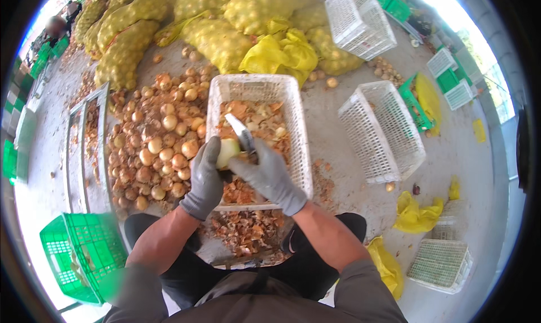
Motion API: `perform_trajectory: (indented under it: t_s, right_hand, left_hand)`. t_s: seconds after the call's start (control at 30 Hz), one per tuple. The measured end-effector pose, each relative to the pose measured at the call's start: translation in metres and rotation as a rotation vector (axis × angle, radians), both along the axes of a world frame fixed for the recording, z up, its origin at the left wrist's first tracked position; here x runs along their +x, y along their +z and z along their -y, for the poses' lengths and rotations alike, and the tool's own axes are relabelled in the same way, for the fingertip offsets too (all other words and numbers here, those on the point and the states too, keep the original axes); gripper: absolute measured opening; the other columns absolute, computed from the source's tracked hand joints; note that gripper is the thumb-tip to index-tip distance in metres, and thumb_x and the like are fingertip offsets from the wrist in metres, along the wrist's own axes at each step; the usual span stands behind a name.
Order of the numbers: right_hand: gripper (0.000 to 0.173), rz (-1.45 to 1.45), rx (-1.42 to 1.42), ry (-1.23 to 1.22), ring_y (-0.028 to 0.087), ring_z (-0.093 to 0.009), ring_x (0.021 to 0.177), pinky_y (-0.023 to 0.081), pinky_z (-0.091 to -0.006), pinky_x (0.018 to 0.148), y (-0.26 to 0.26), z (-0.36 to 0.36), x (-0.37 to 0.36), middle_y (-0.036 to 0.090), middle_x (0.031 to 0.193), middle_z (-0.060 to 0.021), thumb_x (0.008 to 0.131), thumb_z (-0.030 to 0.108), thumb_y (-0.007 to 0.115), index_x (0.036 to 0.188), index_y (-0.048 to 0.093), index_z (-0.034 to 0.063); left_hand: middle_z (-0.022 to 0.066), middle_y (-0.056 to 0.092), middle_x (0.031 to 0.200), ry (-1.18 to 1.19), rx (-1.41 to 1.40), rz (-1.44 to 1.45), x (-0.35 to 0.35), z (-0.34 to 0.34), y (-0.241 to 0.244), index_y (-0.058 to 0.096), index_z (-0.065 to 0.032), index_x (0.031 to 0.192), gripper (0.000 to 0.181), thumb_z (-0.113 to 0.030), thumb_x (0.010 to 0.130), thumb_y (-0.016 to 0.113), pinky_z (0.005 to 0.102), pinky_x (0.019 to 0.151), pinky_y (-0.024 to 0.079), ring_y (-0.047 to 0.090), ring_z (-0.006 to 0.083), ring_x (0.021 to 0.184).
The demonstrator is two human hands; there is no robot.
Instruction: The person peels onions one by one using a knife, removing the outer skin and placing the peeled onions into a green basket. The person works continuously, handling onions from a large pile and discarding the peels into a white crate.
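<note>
My left hand [206,177], in a grey glove, grips a pale, partly peeled onion [228,152] above the near left part of a white plastic crate [302,154]. My right hand [270,173], gloved too, holds a knife [239,130] with its broad blade pointing up and away to the left, beside the onion. The fingertips of my right hand are close to the onion; whether they touch it cannot be told. Onion skins [236,109] and pale scraps lie inside the crate. A large heap of unpeeled onions [154,145] spreads on the floor left of the crate.
Yellow mesh sacks of onions [217,42] lie beyond the crate. White crates [382,130] stand at the right, a green crate [80,255] at the near left. A metal frame [102,145] borders the heap. Loose skins [249,232] cover the floor between my legs. A person [57,27] is far left.
</note>
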State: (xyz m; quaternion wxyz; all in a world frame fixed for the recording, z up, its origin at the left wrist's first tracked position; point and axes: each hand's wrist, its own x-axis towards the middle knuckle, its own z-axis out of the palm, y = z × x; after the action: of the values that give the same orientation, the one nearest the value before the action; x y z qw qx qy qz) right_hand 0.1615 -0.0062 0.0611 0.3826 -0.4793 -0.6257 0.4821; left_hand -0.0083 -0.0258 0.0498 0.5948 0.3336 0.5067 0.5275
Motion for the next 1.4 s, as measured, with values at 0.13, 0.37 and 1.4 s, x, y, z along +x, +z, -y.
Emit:
perform_trajectory:
  t_s: [0.13, 0.37, 1.4]
  right_hand:
    - [0.050, -0.237, -0.296, 0.100, 0.056, -0.018, 0.039, 0.043, -0.0322, 0.033, 0.006, -0.002, -0.009, 0.067, 0.084, -0.0129, 0.090, 0.020, 0.072, 0.131, 0.054, -0.0012]
    - [0.055, -0.461, -0.468, 0.055, 0.060, -0.014, 0.052, 0.048, -0.0290, 0.042, 0.002, -0.008, -0.010, 0.069, 0.089, -0.0103, 0.083, 0.001, 0.063, 0.137, 0.055, -0.0005]
    - [0.026, 0.096, 0.285, -0.111, 0.071, -0.040, 0.086, 0.056, -0.0409, 0.073, -0.015, -0.003, -0.009, 0.070, 0.095, -0.0228, 0.088, 0.004, 0.073, 0.113, 0.065, 0.0002]
  left_hand:
    - [0.0010, 0.065, 0.086, 0.004, 0.025, -0.039, -0.004, 0.002, -0.005, 0.068, -0.0019, 0.112, 0.060, -0.057, 0.107, 0.046, 0.0240, 0.056, 0.048, 0.060, 0.0093, 0.067]
    - [0.0030, 0.062, 0.071, 0.087, 0.093, -0.061, 0.007, -0.004, -0.024, 0.063, -0.0034, 0.103, 0.049, -0.050, 0.111, 0.048, 0.0235, 0.042, 0.040, 0.056, 0.0097, 0.049]
    - [0.0092, 0.070, 0.118, -0.066, -0.286, 0.521, -0.012, -0.011, -0.032, 0.059, -0.0077, 0.132, 0.045, -0.043, 0.105, 0.062, 0.0397, 0.080, 0.062, 0.070, 0.0235, 0.103]
